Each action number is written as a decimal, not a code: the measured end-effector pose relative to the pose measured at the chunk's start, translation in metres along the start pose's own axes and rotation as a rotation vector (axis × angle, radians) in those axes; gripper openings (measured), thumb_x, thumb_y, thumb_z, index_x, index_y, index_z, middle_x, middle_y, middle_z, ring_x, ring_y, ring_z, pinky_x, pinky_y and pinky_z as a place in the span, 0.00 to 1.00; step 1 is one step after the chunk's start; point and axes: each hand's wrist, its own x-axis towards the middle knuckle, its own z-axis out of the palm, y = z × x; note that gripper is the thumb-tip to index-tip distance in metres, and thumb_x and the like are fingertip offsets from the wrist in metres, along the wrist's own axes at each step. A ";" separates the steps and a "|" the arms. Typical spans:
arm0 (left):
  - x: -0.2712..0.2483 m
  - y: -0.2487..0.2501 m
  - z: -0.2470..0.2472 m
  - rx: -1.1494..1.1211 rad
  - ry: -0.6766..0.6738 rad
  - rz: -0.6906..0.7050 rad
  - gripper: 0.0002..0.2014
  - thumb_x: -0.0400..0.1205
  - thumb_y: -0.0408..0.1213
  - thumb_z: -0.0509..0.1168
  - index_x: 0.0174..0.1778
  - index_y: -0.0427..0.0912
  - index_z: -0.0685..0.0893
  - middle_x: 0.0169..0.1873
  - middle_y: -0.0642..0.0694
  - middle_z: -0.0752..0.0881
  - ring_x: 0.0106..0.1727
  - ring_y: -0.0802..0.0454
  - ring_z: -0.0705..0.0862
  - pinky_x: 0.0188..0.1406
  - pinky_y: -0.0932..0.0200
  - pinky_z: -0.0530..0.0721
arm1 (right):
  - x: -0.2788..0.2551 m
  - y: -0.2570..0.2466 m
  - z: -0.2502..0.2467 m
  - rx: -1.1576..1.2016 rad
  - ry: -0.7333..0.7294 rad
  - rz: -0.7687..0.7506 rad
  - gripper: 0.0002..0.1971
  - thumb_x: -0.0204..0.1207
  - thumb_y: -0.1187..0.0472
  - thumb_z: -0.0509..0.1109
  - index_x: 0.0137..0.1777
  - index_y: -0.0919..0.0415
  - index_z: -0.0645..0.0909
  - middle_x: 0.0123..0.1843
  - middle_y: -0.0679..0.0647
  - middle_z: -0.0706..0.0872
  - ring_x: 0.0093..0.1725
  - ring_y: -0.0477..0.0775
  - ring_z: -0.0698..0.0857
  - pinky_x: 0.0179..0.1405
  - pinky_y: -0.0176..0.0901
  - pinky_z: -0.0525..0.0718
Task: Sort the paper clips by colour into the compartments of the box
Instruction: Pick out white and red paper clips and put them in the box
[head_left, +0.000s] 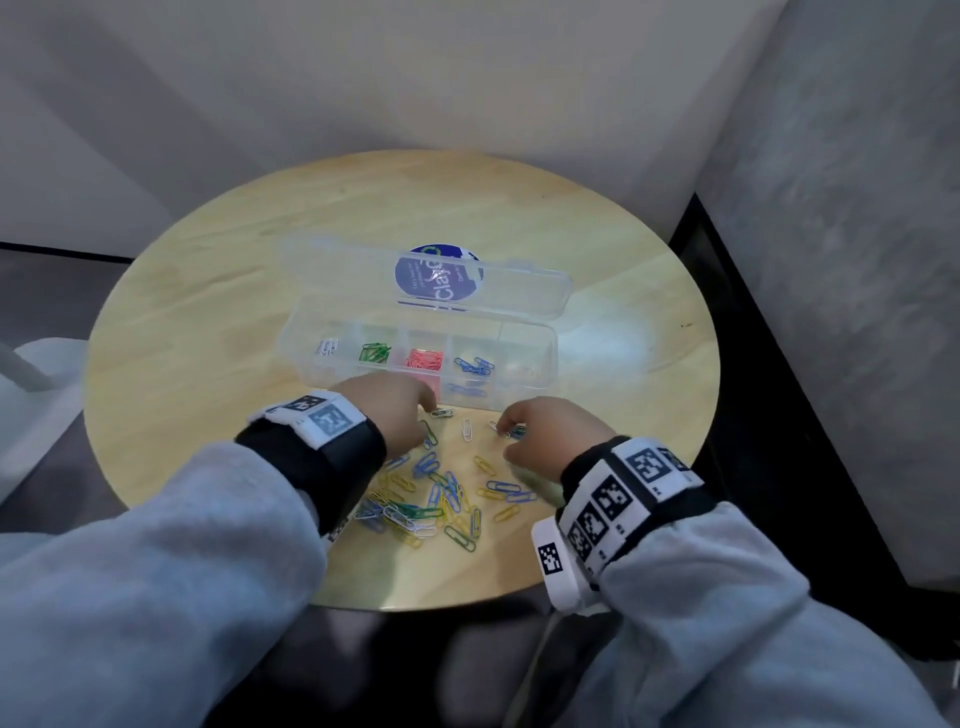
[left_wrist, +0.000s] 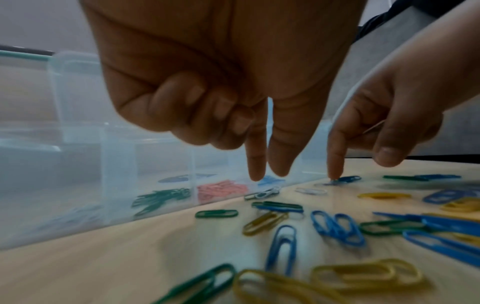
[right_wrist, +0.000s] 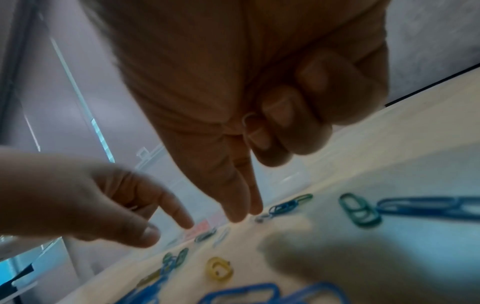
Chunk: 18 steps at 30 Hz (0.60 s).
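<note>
Your box (head_left: 540, 358) near the table's (head_left: 208, 291) middle has five compartments; four hold clips. Your left hand (head_left: 387, 402) holds nothing, index extended; your right hand (head_left: 545, 428) holds a white clip (right_wrist: 246, 120) under curled fingers.

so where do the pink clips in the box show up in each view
Head: pink clips in the middle compartment of the clear box, just beyond the left hand.
Left wrist: the same pile seen through the box's front wall, lower centre, right of the green clips.
Right wrist: only a blurred pink patch behind the left hand's fingertip.
Shared landmark: the box's front wall, where it meets the table.
</note>
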 end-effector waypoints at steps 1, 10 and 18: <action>0.003 0.003 0.001 0.011 -0.002 0.016 0.19 0.79 0.43 0.62 0.67 0.60 0.78 0.69 0.51 0.80 0.68 0.51 0.78 0.59 0.61 0.75 | 0.001 -0.001 0.002 -0.004 -0.002 0.003 0.20 0.75 0.63 0.63 0.67 0.49 0.79 0.68 0.52 0.80 0.65 0.55 0.80 0.56 0.39 0.76; 0.021 0.016 0.009 0.126 -0.037 0.076 0.15 0.78 0.37 0.64 0.59 0.56 0.83 0.62 0.48 0.84 0.61 0.47 0.82 0.49 0.59 0.77 | 0.005 -0.007 0.009 -0.018 0.031 -0.076 0.07 0.75 0.63 0.64 0.50 0.52 0.80 0.49 0.52 0.81 0.44 0.54 0.77 0.37 0.38 0.72; 0.021 0.012 0.010 0.055 -0.069 0.060 0.03 0.78 0.37 0.66 0.45 0.50 0.81 0.48 0.49 0.84 0.48 0.49 0.80 0.30 0.63 0.67 | 0.014 -0.010 0.013 -0.104 -0.022 -0.056 0.04 0.76 0.63 0.64 0.48 0.58 0.79 0.53 0.56 0.85 0.49 0.58 0.81 0.46 0.44 0.79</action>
